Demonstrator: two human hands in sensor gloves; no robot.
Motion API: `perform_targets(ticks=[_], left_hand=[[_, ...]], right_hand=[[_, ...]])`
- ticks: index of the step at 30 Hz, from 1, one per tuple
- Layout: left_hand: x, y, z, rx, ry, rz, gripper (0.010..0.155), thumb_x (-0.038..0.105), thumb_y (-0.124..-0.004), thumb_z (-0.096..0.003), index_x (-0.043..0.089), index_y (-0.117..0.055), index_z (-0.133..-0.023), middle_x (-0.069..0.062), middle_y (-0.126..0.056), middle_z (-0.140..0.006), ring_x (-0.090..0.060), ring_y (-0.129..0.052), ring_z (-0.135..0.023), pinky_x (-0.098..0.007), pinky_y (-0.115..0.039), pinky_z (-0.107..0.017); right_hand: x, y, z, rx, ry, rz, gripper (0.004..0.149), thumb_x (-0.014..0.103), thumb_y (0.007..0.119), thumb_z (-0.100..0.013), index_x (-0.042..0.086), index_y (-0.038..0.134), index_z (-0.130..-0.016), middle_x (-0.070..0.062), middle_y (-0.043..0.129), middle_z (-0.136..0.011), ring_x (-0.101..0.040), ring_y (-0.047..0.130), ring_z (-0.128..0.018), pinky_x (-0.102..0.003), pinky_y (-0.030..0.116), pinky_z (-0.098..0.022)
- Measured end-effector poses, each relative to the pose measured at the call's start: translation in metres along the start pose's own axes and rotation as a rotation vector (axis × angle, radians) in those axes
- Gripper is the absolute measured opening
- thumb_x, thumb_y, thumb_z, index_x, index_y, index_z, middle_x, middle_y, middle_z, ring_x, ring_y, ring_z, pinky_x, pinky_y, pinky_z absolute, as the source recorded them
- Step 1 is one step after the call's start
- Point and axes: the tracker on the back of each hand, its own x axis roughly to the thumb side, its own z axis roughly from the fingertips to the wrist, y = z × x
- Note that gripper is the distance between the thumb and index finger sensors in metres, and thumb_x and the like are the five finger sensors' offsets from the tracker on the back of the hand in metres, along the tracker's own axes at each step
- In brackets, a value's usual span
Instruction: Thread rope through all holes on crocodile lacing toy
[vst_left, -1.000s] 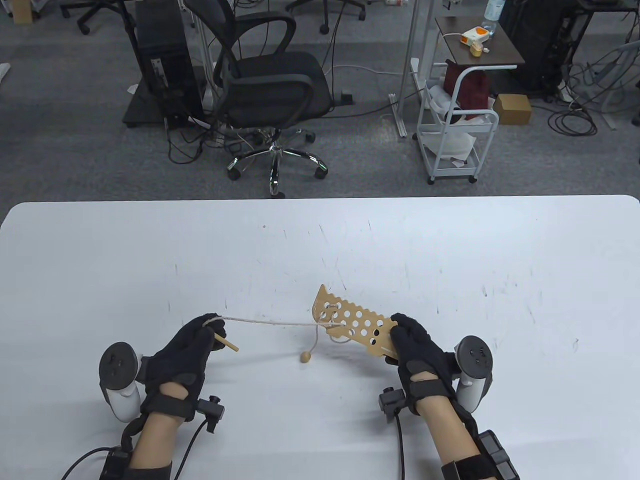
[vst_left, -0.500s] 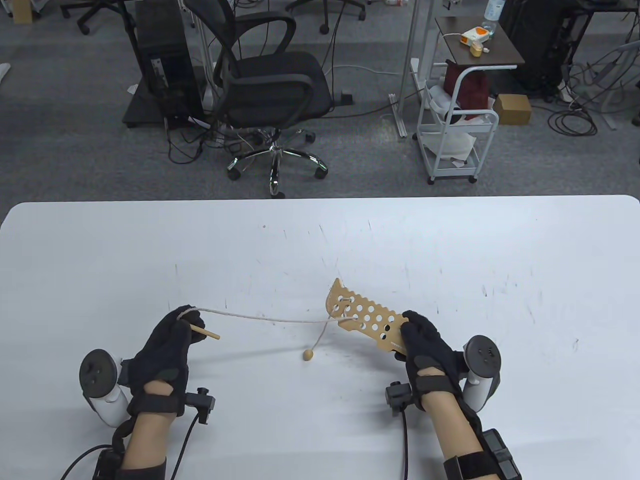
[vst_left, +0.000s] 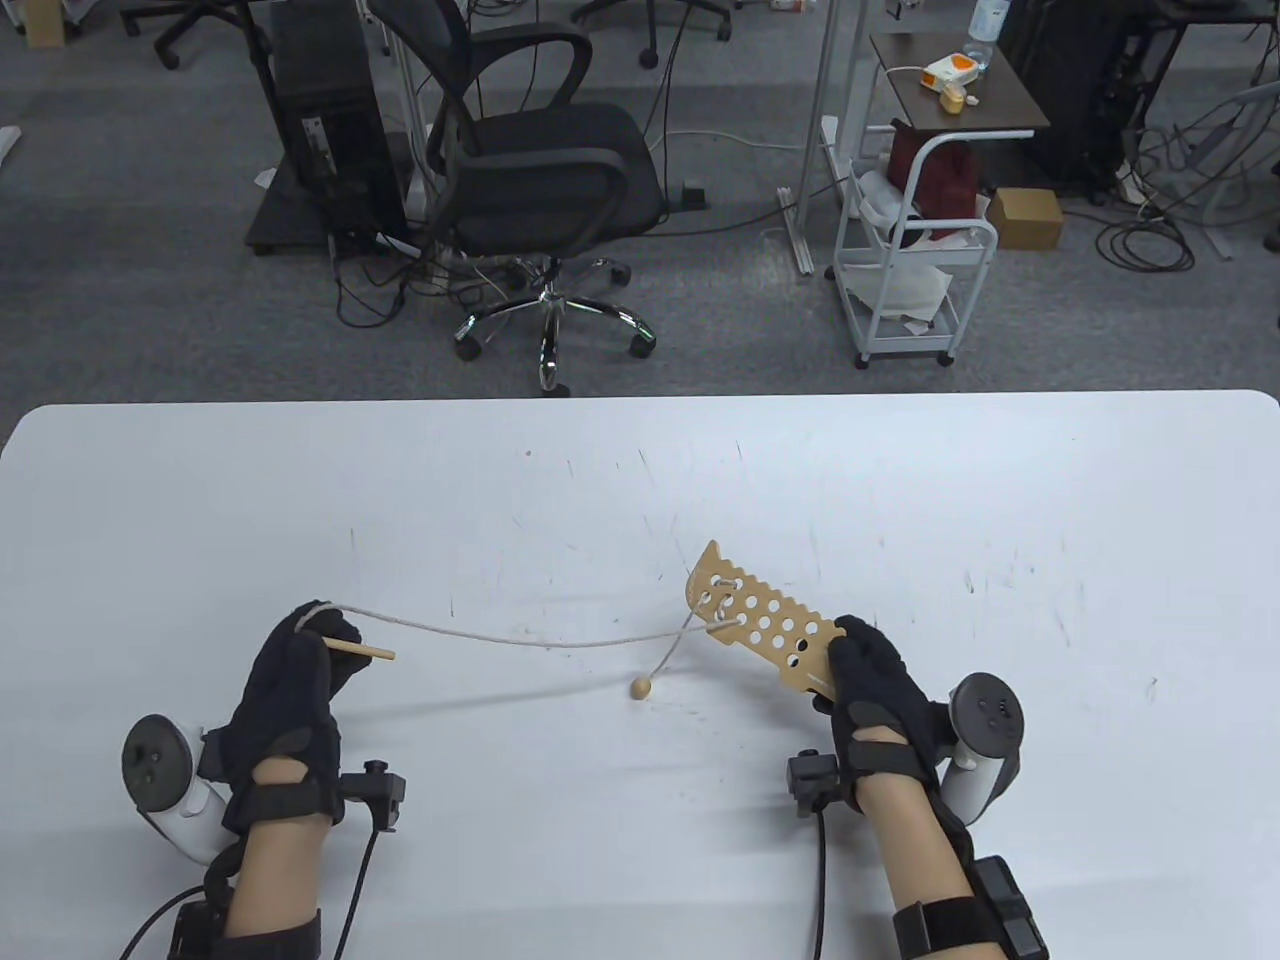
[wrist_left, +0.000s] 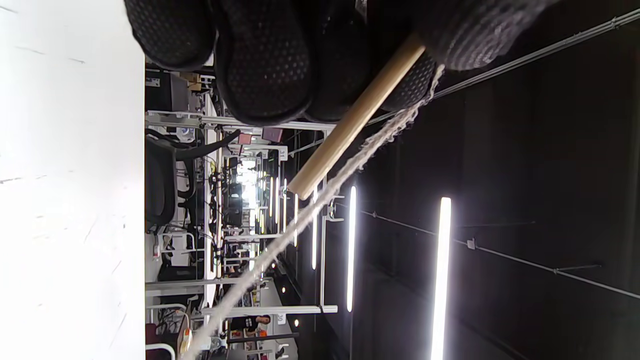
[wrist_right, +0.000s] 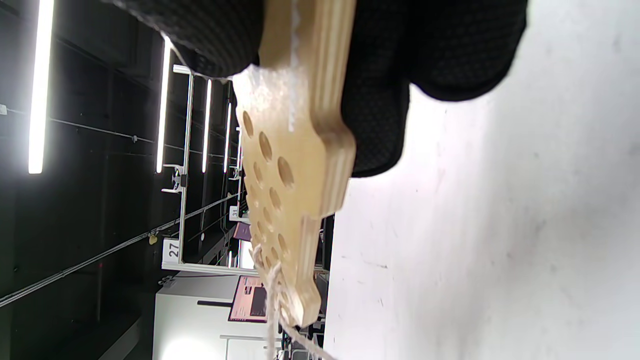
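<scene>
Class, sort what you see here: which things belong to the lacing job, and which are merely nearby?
Job: crocodile board held by right hand; rope; wooden needle held by left hand; bead.
Nearby: office chair; white cart; cardboard box.

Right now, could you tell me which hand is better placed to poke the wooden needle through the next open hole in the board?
Left, probably. The left hand already pinches the needle with the rope trailing from it, while the right hand grips the board by its end.

A rope (vst_left: 500, 632) spans between the hands; bead (vst_left: 641, 688) lies beneath it.
</scene>
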Motion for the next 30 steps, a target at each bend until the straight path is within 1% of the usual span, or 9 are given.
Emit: perform_targets(ticks=[2, 7, 12, 15, 18, 22, 26, 30], left_hand=[[0.000, 0.001, 0.000, -0.002, 0.003, 0.011, 0.048, 0.057, -0.075, -0.0472, 0.042, -0.081, -0.092, 0.007, -0.090, -0.085, -0.019, -0.093, -0.072, -0.047, -0.071, -0.069], [0.001, 0.005, 0.001, 0.035, -0.008, 0.012, 0.048, 0.058, -0.074, -0.0474, 0.042, -0.081, -0.092, 0.007, -0.090, -0.085, -0.019, -0.093, -0.072, -0.047, -0.070, -0.069], [0.004, 0.010, 0.003, 0.096, -0.044, 0.033, 0.047, 0.058, -0.074, -0.0476, 0.043, -0.080, -0.092, 0.008, -0.090, -0.084, -0.018, -0.093, -0.072, -0.047, -0.071, -0.069], [0.004, 0.010, 0.003, 0.100, -0.044, 0.032, 0.047, 0.057, -0.073, -0.0477, 0.043, -0.080, -0.092, 0.009, -0.090, -0.085, -0.018, -0.093, -0.072, -0.046, -0.070, -0.069], [0.004, 0.009, 0.004, 0.095, -0.040, 0.038, 0.047, 0.057, -0.073, -0.0478, 0.043, -0.080, -0.092, 0.008, -0.090, -0.085, -0.018, -0.092, -0.072, -0.046, -0.070, -0.069], [0.005, 0.006, 0.004, 0.080, -0.042, 0.024, 0.048, 0.056, -0.073, -0.0480, 0.042, -0.080, -0.093, 0.007, -0.087, -0.087, -0.019, -0.091, -0.074, -0.047, -0.069, -0.070], [0.004, 0.000, 0.002, 0.034, -0.039, 0.019, 0.048, 0.049, -0.073, -0.0486, 0.033, -0.079, -0.094, 0.004, -0.086, -0.088, -0.021, -0.089, -0.075, -0.049, -0.067, -0.070], [0.005, -0.008, 0.001, -0.018, -0.038, -0.005, 0.048, 0.046, -0.075, -0.0477, 0.029, -0.081, -0.093, 0.002, -0.089, -0.084, -0.022, -0.091, -0.070, -0.051, -0.068, -0.068]], right_hand=[[-0.001, -0.002, -0.001, -0.015, 0.004, 0.002, 0.050, 0.031, 0.074, -0.049, 0.008, 0.066, -0.093, -0.011, 0.091, -0.080, -0.031, 0.101, -0.059, -0.046, 0.078, -0.044], [-0.003, -0.008, -0.003, -0.043, 0.005, 0.021, 0.050, 0.031, 0.075, -0.049, 0.009, 0.066, -0.093, -0.011, 0.091, -0.080, -0.031, 0.101, -0.059, -0.046, 0.078, -0.044], [-0.003, -0.013, -0.004, -0.075, 0.000, 0.029, 0.050, 0.031, 0.075, -0.049, 0.010, 0.067, -0.093, -0.010, 0.091, -0.080, -0.030, 0.101, -0.059, -0.046, 0.078, -0.044], [-0.003, -0.014, -0.005, -0.084, -0.002, 0.031, 0.049, 0.031, 0.075, -0.049, 0.010, 0.067, -0.093, -0.010, 0.091, -0.080, -0.030, 0.101, -0.059, -0.046, 0.078, -0.044], [-0.003, -0.015, -0.005, -0.098, -0.009, 0.045, 0.049, 0.031, 0.075, -0.048, 0.011, 0.068, -0.093, -0.009, 0.092, -0.080, -0.030, 0.101, -0.059, -0.046, 0.078, -0.044], [-0.002, -0.012, -0.004, -0.089, -0.016, 0.041, 0.049, 0.031, 0.075, -0.048, 0.011, 0.068, -0.092, -0.010, 0.092, -0.080, -0.030, 0.101, -0.059, -0.046, 0.078, -0.043], [0.002, -0.004, -0.001, -0.057, -0.041, 0.047, 0.049, 0.031, 0.076, -0.048, 0.010, 0.069, -0.092, -0.010, 0.093, -0.078, -0.030, 0.101, -0.058, -0.046, 0.079, -0.042], [0.005, 0.003, 0.002, -0.021, -0.058, 0.052, 0.049, 0.031, 0.076, -0.048, 0.010, 0.069, -0.092, -0.010, 0.093, -0.078, -0.030, 0.102, -0.057, -0.046, 0.079, -0.042]])
